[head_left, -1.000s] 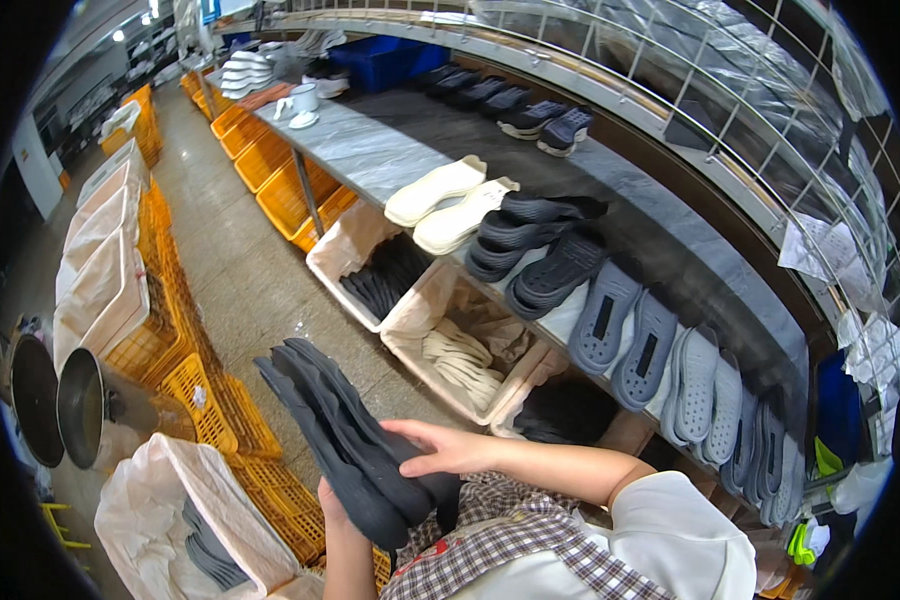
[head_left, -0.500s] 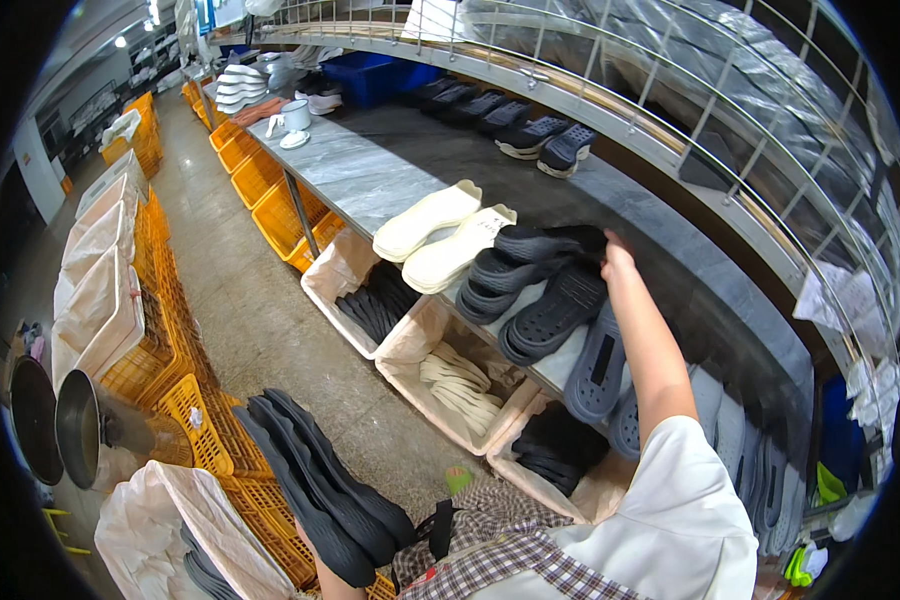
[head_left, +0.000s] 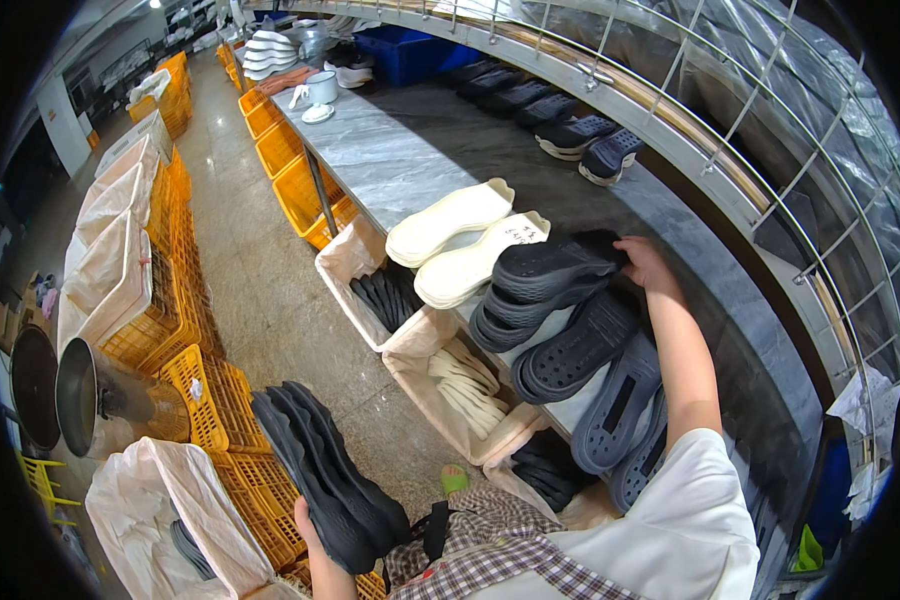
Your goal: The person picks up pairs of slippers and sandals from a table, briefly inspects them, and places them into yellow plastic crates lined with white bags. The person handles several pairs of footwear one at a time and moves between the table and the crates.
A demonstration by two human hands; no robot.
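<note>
Left hand (head_left: 308, 530): one, at the lower left side of a bundle of black soles (head_left: 335, 480). Fingers closed about the bundle's edge, part of them hidden behind it; bundle held aslant above the floor (head_left: 270, 330), its upper end pointing away from the body.

Right hand (head_left: 647, 265): one, arm stretched over the table (head_left: 370, 150). Fingertips at the right end of the top sole in a black pile (head_left: 555, 265), the sole extending leftward from them; whether they pinch it cannot be told.

Beside the pile, left: cream soles (head_left: 450, 225), one pair. Beside it, nearer the body: perforated soles (head_left: 578, 348), black; then slotted soles (head_left: 600, 440), grey.

Below the table edge: lined bin (head_left: 422, 398), containing cream pieces (head_left: 465, 385).
</note>
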